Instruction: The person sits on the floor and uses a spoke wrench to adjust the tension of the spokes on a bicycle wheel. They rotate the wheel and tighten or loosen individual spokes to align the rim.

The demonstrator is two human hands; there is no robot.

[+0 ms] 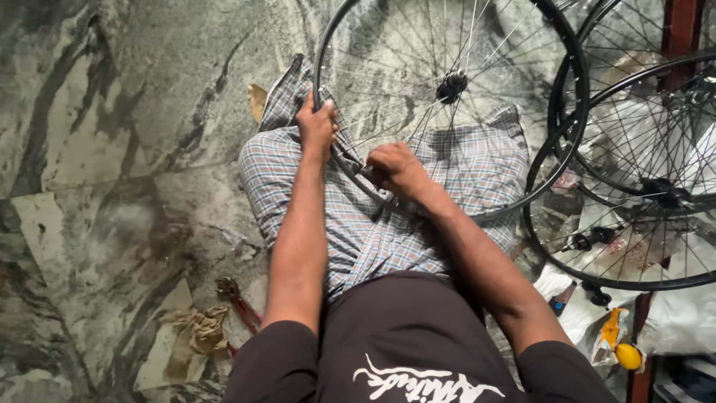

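Observation:
A black spoked bicycle wheel (574, 89) rests on my lap, over a checked cloth (477, 168) that covers my legs. Its dark hub (451, 87) sits near the top centre. My left hand (316, 123) grips the wheel's rim on its left side. My right hand (395, 170) is closed at the lower part of the rim, fingers pinched around something small that I cannot make out.
Two more black spoked wheels (656, 190) lean at the right, over white bags (682, 317). Red-handled pliers (237, 302) and a crumpled brown rag (198, 332) lie on the marbled stone floor (112, 149) at lower left. A yellow object (628, 356) sits at lower right.

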